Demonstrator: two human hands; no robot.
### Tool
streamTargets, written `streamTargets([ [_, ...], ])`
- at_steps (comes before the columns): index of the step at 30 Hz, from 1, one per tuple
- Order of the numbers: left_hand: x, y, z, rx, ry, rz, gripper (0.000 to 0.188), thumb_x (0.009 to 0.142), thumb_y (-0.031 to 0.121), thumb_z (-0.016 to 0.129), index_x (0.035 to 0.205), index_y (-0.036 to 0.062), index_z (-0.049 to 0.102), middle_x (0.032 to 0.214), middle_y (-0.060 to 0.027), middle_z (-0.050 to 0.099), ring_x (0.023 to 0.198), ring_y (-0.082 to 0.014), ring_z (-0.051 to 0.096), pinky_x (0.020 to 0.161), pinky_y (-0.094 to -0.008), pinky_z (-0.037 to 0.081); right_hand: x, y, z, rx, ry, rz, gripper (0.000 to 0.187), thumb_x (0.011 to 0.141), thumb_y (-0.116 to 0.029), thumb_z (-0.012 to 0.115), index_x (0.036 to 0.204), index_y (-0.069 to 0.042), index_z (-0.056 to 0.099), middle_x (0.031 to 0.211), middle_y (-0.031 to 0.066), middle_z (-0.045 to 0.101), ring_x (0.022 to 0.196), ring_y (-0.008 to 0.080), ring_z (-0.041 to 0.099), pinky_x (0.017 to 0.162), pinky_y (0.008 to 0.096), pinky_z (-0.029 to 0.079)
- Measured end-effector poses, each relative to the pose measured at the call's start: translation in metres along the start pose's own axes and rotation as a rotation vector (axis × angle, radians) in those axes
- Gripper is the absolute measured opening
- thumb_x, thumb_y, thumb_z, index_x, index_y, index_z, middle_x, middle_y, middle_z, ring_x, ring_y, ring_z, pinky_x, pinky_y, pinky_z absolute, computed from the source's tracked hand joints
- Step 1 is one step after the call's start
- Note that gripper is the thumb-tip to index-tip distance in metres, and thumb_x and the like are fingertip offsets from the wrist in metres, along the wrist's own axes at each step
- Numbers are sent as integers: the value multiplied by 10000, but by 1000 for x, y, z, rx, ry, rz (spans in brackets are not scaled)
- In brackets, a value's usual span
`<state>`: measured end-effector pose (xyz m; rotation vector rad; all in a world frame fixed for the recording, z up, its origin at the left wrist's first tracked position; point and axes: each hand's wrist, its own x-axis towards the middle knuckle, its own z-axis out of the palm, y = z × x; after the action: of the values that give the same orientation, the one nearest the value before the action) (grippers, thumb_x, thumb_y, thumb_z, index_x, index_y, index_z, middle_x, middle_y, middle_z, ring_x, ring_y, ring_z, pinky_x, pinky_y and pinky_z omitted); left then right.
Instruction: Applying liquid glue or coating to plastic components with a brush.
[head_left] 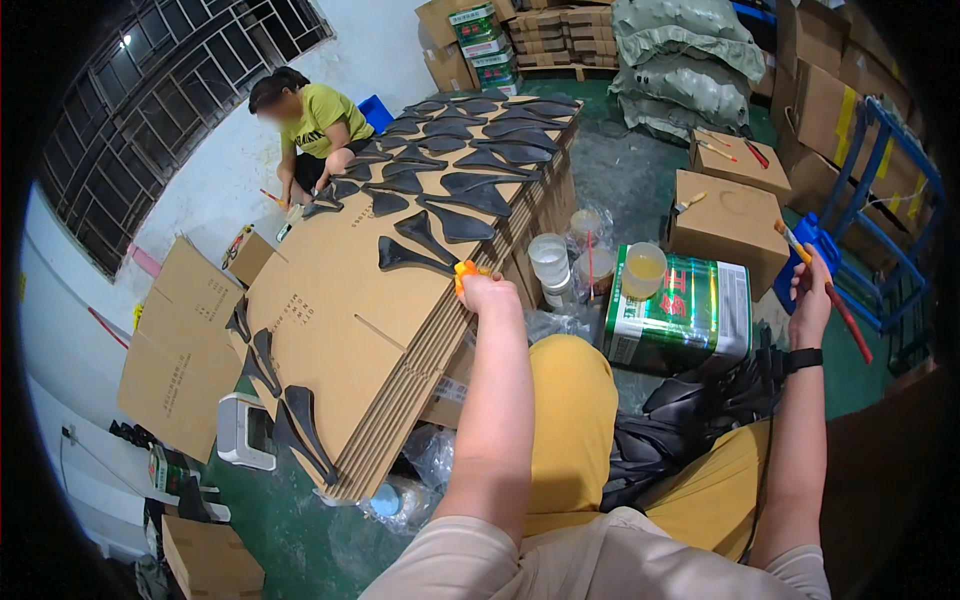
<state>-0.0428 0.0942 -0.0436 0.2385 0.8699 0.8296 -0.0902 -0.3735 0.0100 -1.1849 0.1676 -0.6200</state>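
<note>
"Where do we have the black piece?"

"It lies on the right edge of the cardboard stack, broad end to the left, thin end beside our left hand. A second black piece lies just beyond it, on the far side."

"Are we gripping it?"

"We can't tell. Our left fingers, in orange covers, bunch at the thin end, but whether they pinch it or merely touch it doesn't show. Our right hand is closed around a brush, bristles up, to the right of the green tin and the cup of yellowish liquid on it."

"How do we expect the piece to handle?"

"Light, we judge, and fairly stiff, perhaps giving a little along the narrow neck. It doesn't look fragile. The smooth face could turn slippery if wet, and the piece could skid on the cardboard."

"So where do we take hold?"

"By the thin end, we'd say: two fingertips suit it, and the broad face stays free of our hands."
</note>
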Motion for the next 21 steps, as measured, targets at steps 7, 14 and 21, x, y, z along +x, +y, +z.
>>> streamTargets([
  [7, -13, -7, 0, 114, 22, -61, 213, 904, 190, 399, 837, 201, 600, 789, 65, 530, 609, -93, 420, 520, -246, 317, -1, -3, -3, -28, -4, -12, 308, 927, -261, 510, 1135, -47, 582, 729, -25, 539, 593, 24, 456, 465, 141, 321],
  [14, -3, -7, -6, 101, -66, -55, 213, 897, 186, 393, 832, 209, 594, 776, 77, 531, 620, -80, 413, 526, -250, 307, -2, -1, -5, -15, -25, -23, 311, 928, -257, 508, 1144, -43, 574, 733, -21, 541, 599, 24, 459, 463, 142, 322],
  [21, -5, -9, -9, 48, -155, -69, 181, 893, 210, 380, 845, 208, 554, 783, 98, 542, 615, -77, 411, 548, -248, 300, -3, -3, -5, -39, -23, -12, 309, 931, -250, 503, 1150, -43, 569, 743, -23, 545, 605, 24, 460, 473, 146, 324],
])
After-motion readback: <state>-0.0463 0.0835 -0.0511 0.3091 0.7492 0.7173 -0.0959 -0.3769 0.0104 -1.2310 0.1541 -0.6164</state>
